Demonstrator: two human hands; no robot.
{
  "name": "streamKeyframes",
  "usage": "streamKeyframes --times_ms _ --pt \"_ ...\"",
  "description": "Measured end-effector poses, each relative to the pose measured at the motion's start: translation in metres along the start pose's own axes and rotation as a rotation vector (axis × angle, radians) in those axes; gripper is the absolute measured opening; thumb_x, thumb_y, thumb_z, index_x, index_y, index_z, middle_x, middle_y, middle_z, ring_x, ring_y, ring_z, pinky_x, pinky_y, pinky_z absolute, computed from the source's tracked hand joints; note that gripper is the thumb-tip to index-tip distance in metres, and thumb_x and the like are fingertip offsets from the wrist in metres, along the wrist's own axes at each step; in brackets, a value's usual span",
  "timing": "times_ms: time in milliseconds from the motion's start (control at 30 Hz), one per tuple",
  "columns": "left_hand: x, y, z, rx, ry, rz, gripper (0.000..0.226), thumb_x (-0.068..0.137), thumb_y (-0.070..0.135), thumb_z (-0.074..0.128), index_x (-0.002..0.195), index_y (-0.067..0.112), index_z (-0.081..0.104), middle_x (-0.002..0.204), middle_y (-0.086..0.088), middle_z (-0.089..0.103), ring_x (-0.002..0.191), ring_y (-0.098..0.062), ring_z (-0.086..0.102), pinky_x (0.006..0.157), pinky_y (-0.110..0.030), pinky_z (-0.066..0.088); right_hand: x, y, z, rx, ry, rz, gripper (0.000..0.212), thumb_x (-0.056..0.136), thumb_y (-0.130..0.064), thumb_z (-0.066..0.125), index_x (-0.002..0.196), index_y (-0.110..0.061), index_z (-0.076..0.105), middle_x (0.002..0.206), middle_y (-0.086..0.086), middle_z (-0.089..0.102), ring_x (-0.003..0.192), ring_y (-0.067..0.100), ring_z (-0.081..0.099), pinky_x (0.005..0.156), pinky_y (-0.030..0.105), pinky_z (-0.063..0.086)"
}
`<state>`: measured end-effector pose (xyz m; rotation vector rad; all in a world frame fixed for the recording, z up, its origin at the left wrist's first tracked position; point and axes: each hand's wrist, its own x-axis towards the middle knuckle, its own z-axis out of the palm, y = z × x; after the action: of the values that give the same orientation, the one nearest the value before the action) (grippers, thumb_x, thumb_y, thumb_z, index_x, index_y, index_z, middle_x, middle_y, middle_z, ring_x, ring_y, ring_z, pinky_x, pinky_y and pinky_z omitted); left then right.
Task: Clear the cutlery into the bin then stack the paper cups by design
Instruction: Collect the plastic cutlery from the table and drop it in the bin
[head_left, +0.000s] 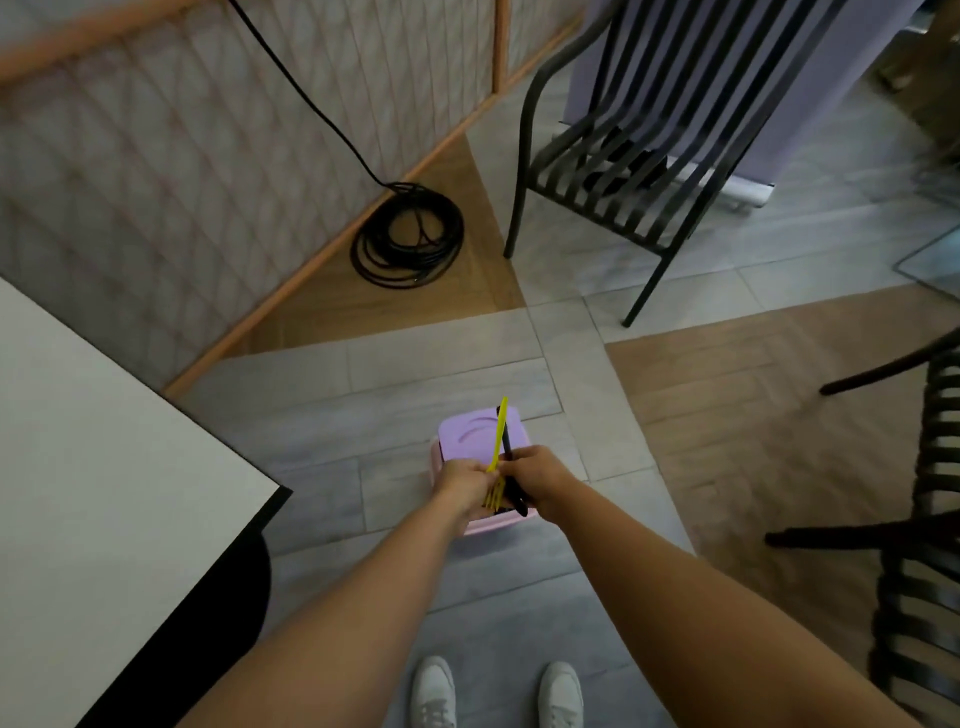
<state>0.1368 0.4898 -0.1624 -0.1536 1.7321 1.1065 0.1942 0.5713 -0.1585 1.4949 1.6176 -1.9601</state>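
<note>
Grey tiles and brown wood make up the floor (415, 364). A big white table (104, 467) is on the left. A black chair (623, 197) stands far back, and a coil of black cable (408, 239) lies by the wall. The small bin (467, 431) with a purple lid sits on the floor, right under both hands. The left hand (465, 486) curls its fingers round a yellow fork (497, 452). The right hand (540, 478) curls its fingers round a black piece of cutlery (519, 506). The two pieces cross just above the lid.
</note>
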Motion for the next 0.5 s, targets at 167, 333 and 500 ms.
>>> streamKeyframes --times_ms 167,333,500 --pt "0.055 -0.043 0.006 0.02 0.079 -0.119 0.02 0.091 0.001 0.054 0.071 0.006 0.052 0.067 -0.011 0.059 0.033 -0.008 0.057 0.041 -0.025 0.053 0.056 0.049 0.009 0.004 -0.013 0.105 0.025 0.088 0.007 0.053 0.066 -0.005 0.053 0.066 0.01 0.051 0.056 0.02 0.049 0.056 0.035 0.053" --pt "0.117 -0.083 0.007 0.03 0.06 -0.264 0.019 0.092 -0.001 0.049 0.074 0.006 0.051 0.055 -0.009 0.062 0.029 -0.012 0.055 0.039 -0.025 0.049 0.117 0.089 0.006 -0.03 0.03 0.268 0.027 0.089 0.007 0.054 0.066 -0.003 0.046 0.064 0.013 0.048 0.034 0.017 0.05 0.038 0.025 0.046" --pt "0.167 -0.112 0.007 0.001 0.081 -0.316 0.023 0.095 -0.003 0.042 0.074 0.003 0.048 0.034 -0.004 0.056 0.026 -0.008 0.053 0.042 -0.027 0.048 0.171 0.126 0.005 -0.057 0.026 0.381 0.026 0.094 0.004 0.046 0.07 -0.004 0.043 0.051 0.011 0.047 0.019 0.008 0.041 0.027 0.014 0.037"
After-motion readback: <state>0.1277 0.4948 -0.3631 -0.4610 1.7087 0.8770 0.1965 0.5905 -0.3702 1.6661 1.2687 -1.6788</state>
